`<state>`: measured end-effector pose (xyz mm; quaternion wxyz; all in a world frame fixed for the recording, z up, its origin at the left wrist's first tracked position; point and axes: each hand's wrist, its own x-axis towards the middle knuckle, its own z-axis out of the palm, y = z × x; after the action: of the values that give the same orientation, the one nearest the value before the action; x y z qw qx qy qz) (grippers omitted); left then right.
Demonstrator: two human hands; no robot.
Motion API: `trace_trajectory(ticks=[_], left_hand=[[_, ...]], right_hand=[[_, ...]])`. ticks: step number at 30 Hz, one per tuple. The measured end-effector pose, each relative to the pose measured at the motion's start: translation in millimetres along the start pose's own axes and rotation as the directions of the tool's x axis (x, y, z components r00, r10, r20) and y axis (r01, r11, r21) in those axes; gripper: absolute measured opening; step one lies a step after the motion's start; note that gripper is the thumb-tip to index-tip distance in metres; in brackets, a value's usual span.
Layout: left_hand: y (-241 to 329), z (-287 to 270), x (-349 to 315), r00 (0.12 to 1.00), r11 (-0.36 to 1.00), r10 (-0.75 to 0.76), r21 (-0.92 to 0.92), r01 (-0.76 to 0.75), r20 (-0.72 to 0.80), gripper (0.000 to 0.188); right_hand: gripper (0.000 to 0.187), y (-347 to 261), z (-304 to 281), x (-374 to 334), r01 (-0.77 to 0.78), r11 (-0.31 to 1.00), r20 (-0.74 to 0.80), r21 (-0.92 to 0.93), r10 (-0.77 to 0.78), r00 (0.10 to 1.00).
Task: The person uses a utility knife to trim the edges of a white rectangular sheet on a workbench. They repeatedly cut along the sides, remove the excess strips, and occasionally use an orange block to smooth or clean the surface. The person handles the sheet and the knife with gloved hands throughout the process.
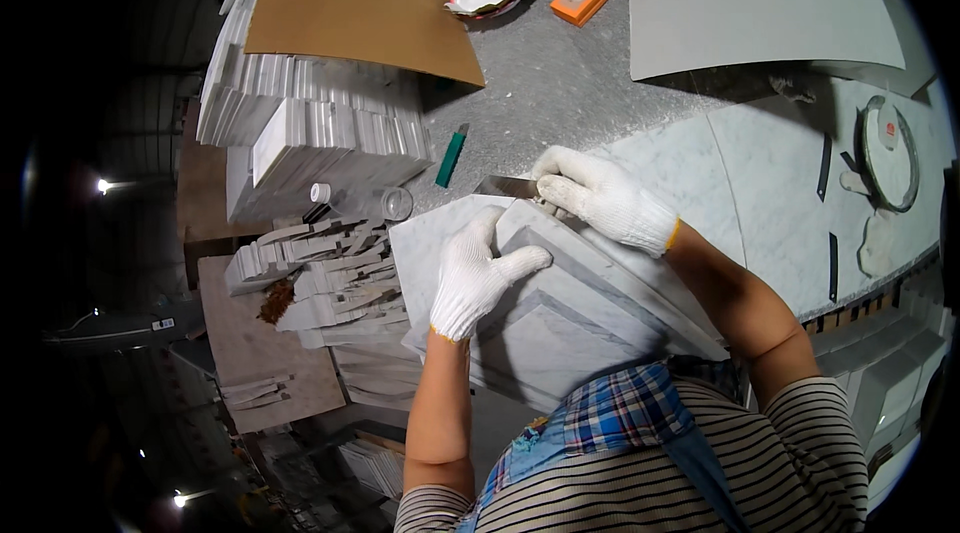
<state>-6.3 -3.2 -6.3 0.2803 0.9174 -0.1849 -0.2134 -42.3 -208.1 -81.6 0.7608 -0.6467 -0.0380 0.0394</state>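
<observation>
Grey-banded white marble slab [560, 335], frame centre, underlies splayed, white-gloved left hand [474, 278]; white-gloved right hand [605, 201] grips flat metal blade [507, 186]; slippage could chip the slab.

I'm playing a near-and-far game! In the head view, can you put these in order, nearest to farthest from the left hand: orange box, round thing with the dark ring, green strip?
1. Green strip: just beyond the left hand.
2. Orange box: farther away, near the top.
3. Round thing with the dark ring: farthest, way over on the right.
</observation>
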Motion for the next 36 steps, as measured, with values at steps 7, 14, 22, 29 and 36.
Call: trace_trajectory(ticks=[7, 14, 22, 29, 36], left_hand=[[-1, -2, 0, 1.0, 1.0, 0.01, -0.013, -0.01, 0.009, 0.054], [-1, -1, -1, 0.998, 0.991, -0.029, -0.127, 0.035, 0.051, 0.054], [-28, 8, 6, 0.996, 0.996, 0.077, -0.034, -0.079, -0.05, 0.05], [-1, 1, -2, 0.995, 0.987, 0.1, -0.129, -0.1, -0.007, 0.04], [1, 4, 4, 0.996, 0.995, 0.089, -0.045, -0.089, 0.006, 0.054]], right_hand=[[0.023, 6, 7, 10, 0.016, 0.999, 0.04, 0.039, -0.017, 0.999], [0.026, 23, -8, -13, -0.07, 0.997, 0.098, 0.015, 0.068, 0.993], [0.023, 37, -27, -83, -0.278, 0.934, -0.109, 0.223, 0.307, 0.945], [0.03, 53, -52, -127, -0.361, 0.893, -0.487, -0.268, 0.198, 0.851], [0.032, 36, -65, -157, -0.405, 0.353, -0.381, -0.844, 0.138, 0.914]])
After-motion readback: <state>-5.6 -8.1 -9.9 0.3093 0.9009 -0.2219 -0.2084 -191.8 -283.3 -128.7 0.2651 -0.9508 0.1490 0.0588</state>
